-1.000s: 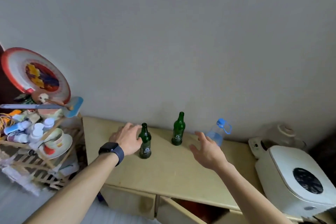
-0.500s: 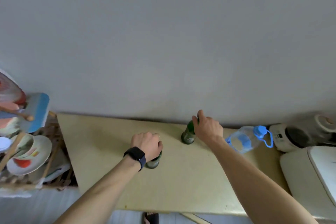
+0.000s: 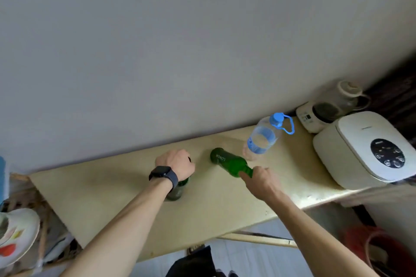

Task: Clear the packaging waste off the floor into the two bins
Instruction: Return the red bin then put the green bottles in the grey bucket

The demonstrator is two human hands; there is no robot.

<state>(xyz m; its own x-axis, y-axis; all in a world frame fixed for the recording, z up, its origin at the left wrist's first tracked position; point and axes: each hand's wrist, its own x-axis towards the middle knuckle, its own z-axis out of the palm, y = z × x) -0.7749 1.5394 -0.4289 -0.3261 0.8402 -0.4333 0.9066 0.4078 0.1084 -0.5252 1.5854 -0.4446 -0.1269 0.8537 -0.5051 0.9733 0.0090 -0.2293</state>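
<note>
Both grips are clamped on necks, likely so one trip takes the pair to the bins: left hand (image 3: 176, 164) tops the upright green bottle (image 3: 176, 191) mid-table (image 3: 108, 198), right hand (image 3: 262, 181) holds the tilted green bottle (image 3: 227, 162) nearer the back edge, beside the water bottle (image 3: 262, 139).

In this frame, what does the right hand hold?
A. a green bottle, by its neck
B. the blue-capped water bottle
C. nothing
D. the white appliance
A: the right hand is curled round the neck of the tilted green bottle, whose base points toward the wall; no hand is on the water bottle.
</note>
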